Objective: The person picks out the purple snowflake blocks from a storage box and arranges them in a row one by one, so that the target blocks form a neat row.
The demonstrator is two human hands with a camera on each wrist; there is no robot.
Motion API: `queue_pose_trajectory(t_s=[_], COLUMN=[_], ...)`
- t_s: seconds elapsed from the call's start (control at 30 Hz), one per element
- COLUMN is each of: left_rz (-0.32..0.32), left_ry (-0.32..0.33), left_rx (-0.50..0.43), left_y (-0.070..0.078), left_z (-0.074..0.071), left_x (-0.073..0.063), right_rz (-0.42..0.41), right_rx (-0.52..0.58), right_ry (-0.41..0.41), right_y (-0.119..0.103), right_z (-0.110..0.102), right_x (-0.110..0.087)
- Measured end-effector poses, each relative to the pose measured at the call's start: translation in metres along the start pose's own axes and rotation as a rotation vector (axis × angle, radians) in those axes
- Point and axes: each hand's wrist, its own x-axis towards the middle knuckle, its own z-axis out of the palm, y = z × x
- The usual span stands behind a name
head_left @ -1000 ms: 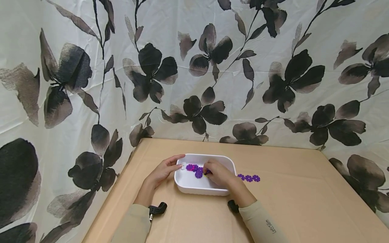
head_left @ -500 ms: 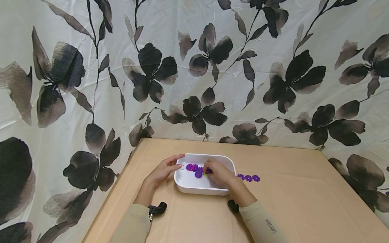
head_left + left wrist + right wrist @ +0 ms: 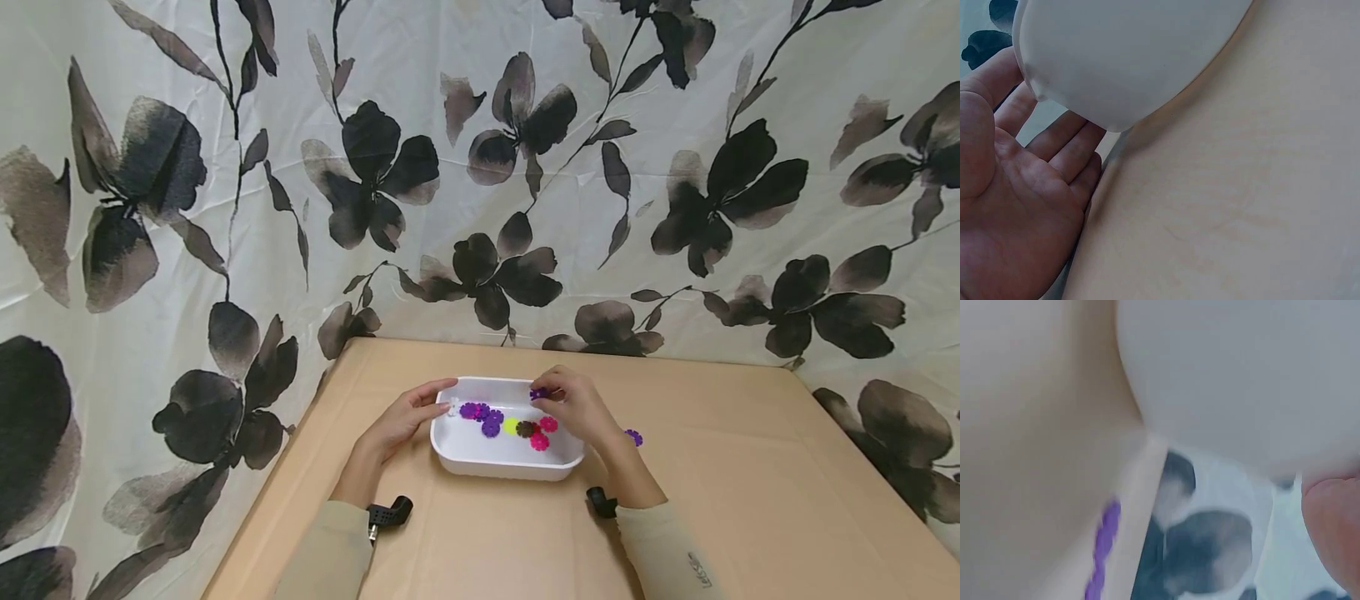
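Observation:
A white plastic tray (image 3: 498, 468) sits on the table, holding several flower-shaped plastic discs. My left hand (image 3: 401, 423) grips its left end, thumb over the rim and fingers outside; the left wrist view shows those fingers against the tray's outer wall (image 3: 1110, 69). Over the tray's back right part, my right hand (image 3: 577, 408) pinches a purple flower-shaped disc (image 3: 537, 393) between thumb and fingertips. Inside lie purple discs (image 3: 491, 423), a yellow one (image 3: 511, 426), a brown one (image 3: 526, 428) and pink ones (image 3: 539, 442). At the left end a white disc (image 3: 453, 408) is near my left thumb.
Right of the tray, a purple disc (image 3: 634, 437) shows past my right wrist; the right wrist view has a purple row of discs (image 3: 1104, 540) on the table. The tan table (image 3: 735, 483) meets a flower-printed cloth (image 3: 600, 208) at its back edge.
My right hand has risen from inside the tray and moved right and back, with a purple disc in its fingers. Yellow, brown and pink discs now show. My left hand stays put.

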Motion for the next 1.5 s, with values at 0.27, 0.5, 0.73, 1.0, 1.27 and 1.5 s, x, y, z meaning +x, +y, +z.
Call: queue_pose_trajectory(t_s=[0.27, 0.5, 0.73, 1.0, 1.27, 1.5], left_rz=[-0.005, -0.003, -0.009, -0.012, -0.005, -0.002], left_ry=[0.005, 0.001, -0.002, -0.002, -0.010, -0.016], left_rx=[0.005, 0.002, -0.009, -0.007, -0.004, 0.001], left_y=[-0.001, -0.001, -0.001, 0.000, -0.001, -0.001], left_z=[-0.001, -0.001, -0.001, -0.001, -0.002, -0.003], left_x=[-0.001, -0.003, -0.001, -0.002, -0.002, -0.002], right_rz=[0.040, 0.141, 0.217, 0.304, 0.364, 0.359], right_rx=[-0.003, -0.117, -0.162, -0.106, -0.100, -0.075], right_ry=[0.137, 0.051, -0.030, -0.171, -0.234, -0.276], right_y=[0.027, 0.049, 0.062, 0.074, 0.084, 0.093], right_z=[-0.051, -0.089, -0.111, -0.125, -0.128, -0.123], right_x=[-0.016, -0.036, -0.051, -0.068, -0.081, -0.083])
